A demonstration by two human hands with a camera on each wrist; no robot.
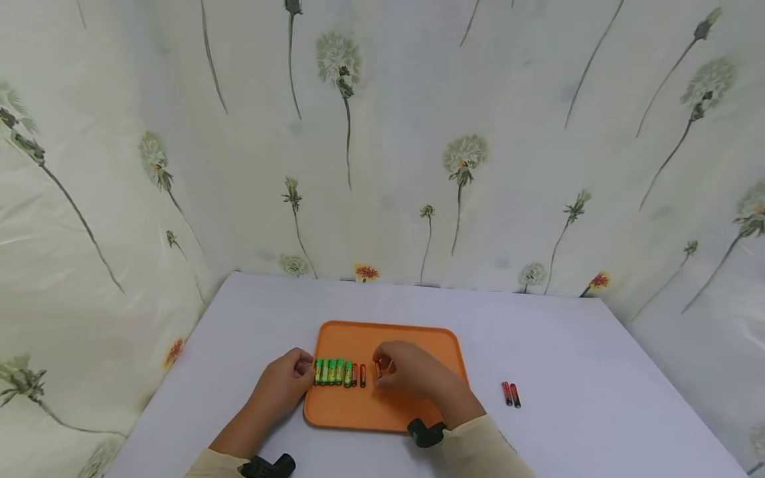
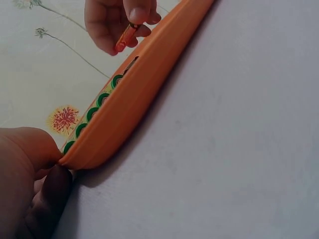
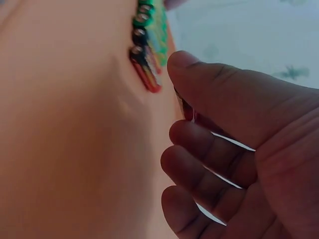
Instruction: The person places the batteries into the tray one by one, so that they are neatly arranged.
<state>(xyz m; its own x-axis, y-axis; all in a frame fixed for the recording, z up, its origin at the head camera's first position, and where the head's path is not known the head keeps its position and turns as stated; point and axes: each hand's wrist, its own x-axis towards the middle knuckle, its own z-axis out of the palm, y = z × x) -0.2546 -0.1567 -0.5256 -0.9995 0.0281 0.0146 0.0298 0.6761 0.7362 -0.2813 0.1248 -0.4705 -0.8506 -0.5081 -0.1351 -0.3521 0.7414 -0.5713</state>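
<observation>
An orange tray [image 1: 352, 415] lies on the table, a row of several green batteries [image 1: 332, 372] standing side by side from its left rim. Two red-and-black batteries [image 1: 362, 376] continue that row to the right. Between thumb and fingers my right hand [image 1: 412, 373] pinches another red battery [image 2: 127, 37], held over the tray just right of the row and partly hidden by the hand in the right wrist view. My left hand [image 1: 285, 380] grips the tray's left edge, its thumb [image 2: 37, 144] at the rim by the first green battery.
Two more red-and-black batteries [image 1: 511, 394] lie together on the white table [image 1: 574, 372], right of the tray. A curtain [image 1: 388, 133] with dandelion prints hangs behind the table and at its sides. Black wrist cameras [image 1: 425, 432] sit on both wrists.
</observation>
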